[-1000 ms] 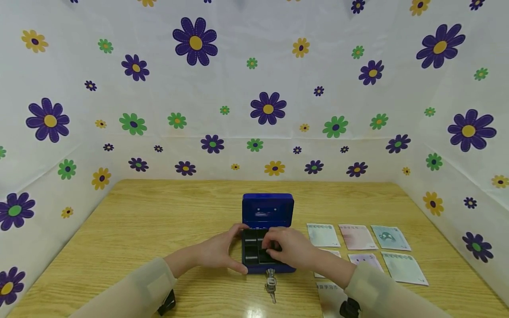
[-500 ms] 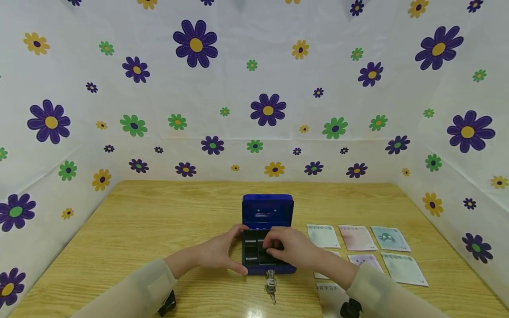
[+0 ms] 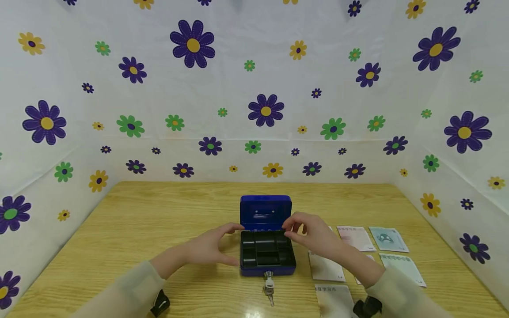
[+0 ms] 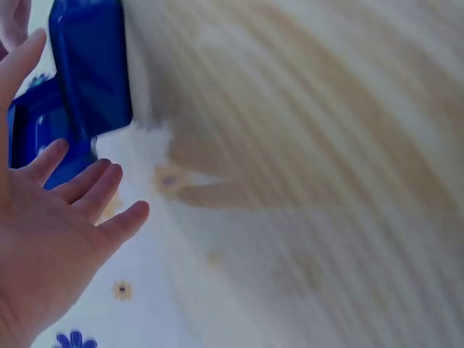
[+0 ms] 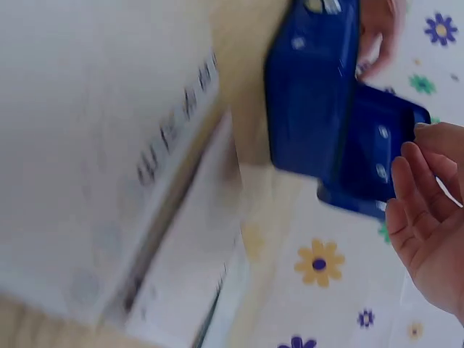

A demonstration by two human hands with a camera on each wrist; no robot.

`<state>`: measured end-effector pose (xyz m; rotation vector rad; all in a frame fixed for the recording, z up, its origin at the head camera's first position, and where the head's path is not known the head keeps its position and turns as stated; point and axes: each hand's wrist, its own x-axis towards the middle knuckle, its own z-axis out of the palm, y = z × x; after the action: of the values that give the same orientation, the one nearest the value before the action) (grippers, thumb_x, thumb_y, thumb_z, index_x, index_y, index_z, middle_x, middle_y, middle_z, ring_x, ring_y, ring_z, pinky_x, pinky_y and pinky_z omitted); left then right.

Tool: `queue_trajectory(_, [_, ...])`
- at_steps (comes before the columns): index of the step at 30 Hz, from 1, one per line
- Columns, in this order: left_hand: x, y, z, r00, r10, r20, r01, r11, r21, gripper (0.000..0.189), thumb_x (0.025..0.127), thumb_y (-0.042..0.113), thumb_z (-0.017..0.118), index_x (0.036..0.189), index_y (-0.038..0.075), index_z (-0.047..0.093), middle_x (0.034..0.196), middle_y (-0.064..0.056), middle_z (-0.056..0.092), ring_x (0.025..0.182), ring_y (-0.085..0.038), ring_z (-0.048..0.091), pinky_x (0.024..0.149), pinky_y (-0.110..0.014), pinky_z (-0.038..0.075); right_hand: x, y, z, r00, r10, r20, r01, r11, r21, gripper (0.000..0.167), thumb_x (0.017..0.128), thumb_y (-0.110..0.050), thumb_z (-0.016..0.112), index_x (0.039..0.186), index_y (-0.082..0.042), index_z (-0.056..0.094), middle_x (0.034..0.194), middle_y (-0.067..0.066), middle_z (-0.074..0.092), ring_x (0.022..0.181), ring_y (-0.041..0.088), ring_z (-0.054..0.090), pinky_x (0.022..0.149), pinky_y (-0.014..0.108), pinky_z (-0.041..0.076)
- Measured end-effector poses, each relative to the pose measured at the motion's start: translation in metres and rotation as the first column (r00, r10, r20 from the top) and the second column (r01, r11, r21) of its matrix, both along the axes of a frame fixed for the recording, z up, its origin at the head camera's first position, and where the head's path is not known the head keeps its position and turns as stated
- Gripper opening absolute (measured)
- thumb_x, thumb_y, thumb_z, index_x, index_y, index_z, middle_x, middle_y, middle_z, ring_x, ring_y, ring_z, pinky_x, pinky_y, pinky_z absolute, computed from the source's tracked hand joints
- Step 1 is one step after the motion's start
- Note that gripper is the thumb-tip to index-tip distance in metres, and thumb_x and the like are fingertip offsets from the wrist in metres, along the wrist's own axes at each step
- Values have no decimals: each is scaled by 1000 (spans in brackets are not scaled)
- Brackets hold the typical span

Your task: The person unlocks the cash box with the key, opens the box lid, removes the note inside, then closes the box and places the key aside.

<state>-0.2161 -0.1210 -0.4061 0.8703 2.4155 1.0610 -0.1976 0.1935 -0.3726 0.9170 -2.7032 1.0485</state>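
A blue cash box [image 3: 268, 270] stands on the table with its lid [image 3: 265, 214] raised at the back. Inside sits a black compartment tray [image 3: 268, 242], its compartments in view. Keys [image 3: 269, 289] hang from the lock at the front. My left hand [image 3: 203, 248] is beside the box's left side, thumb and fingers spread and pointing toward it; the left wrist view shows the fingers [image 4: 94, 190] apart. My right hand [image 3: 312, 234] hovers at the right back corner by the lid, fingers bent loosely, with nothing seen between them. In the right wrist view its fingers [image 5: 417, 188] overlap the lid.
Play banknotes lie in rows to the right: a pink one [image 3: 355, 238], a teal one [image 3: 388, 240], a pale green one [image 3: 402, 269], and others nearer the front [image 3: 334, 300]. My right forearm covers part of them. A flower-patterned cloth [image 3: 222, 66] surrounds the table [image 3: 167, 207].
My right hand has lifted out of the tray and moved right and back toward the lid. The left hand has drawn slightly away from the box's side.
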Motion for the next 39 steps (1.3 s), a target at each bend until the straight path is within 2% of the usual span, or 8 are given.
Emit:
queue_trajectory(5, [-10, -10, 12, 988, 111, -109, -99, 989, 112, 54, 89, 32, 73, 134, 13, 52, 136, -5, 53, 128, -28, 45, 104, -59, 32, -10, 12, 10, 988, -137, -69, 132, 988, -76, 10, 91, -9, 68, 101, -8, 67, 91, -5, 64, 78, 11, 57, 65, 27, 48])
queue_trajectory(7, [-15, -11, 17, 976, 154, -153, -129, 978, 162, 48, 90, 29, 72, 131, 11, 53, 131, -6, 56, 123, -27, 50, 102, -59, 34, -16, 15, 13, 978, -192, -87, 182, 977, -110, 10, 92, -9, 68, 102, -7, 67, 91, -3, 65, 79, 13, 58, 66, 27, 48])
queue_trajectory(11, [-25, -4, 29, 960, 210, -186, -162, 956, 244, 45, 92, 26, 70, 131, 12, 52, 129, -5, 57, 118, -25, 55, 100, -59, 37, -26, 17, 16, 966, -249, -74, 235, 959, -156, 14, 93, -11, 67, 106, -6, 65, 96, 3, 66, 84, 17, 60, 68, 28, 49])
queue_trajectory(16, [-33, 7, 37, 953, 258, -159, -208, 938, 278, 47, 95, 26, 66, 136, 13, 48, 130, -6, 57, 116, -25, 56, 100, -56, 37, -36, 14, 13, 972, -233, 0, 231, 961, -151, 27, 95, -16, 66, 118, -4, 60, 109, 9, 65, 96, 23, 61, 77, 35, 52])
queue_trajectory(22, [-39, 16, 37, 948, 275, -157, -228, 937, 263, 44, 97, 33, 62, 135, 12, 53, 128, -5, 59, 113, -22, 57, 99, -52, 41, -41, 6, 7, 980, -188, 63, 195, 972, -133, 31, 96, -19, 63, 123, -3, 58, 117, 10, 63, 103, 26, 60, 83, 40, 52])
queue_trajectory(30, [-41, 24, 37, 942, 275, -193, -223, 941, 254, 31, 98, 24, 61, 126, 10, 60, 115, -3, 64, 103, -21, 60, 91, -41, 48, -43, 1, 6, 984, -166, 58, 174, 973, -152, 27, 98, -16, 60, 122, -2, 59, 117, 10, 64, 102, 26, 60, 81, 38, 51])
queue_trajectory(35, [-41, 25, 36, 937, 271, -222, -212, 943, 255, 27, 99, 21, 59, 123, 10, 61, 112, -3, 64, 101, -22, 60, 90, -41, 49, -42, 2, 6, 987, -156, 42, 160, 974, -158, 25, 99, -14, 59, 121, -3, 60, 115, 10, 64, 100, 25, 60, 79, 37, 51])
queue_trajectory(39, [-38, 23, 37, 939, 251, -233, -191, 948, 255, 25, 99, 21, 59, 122, 10, 61, 112, -3, 64, 100, -20, 60, 90, -41, 49, -38, 4, 7, 990, -142, 18, 143, 978, -155, 24, 98, -13, 60, 120, -4, 60, 114, 9, 64, 98, 24, 61, 78, 38, 51])
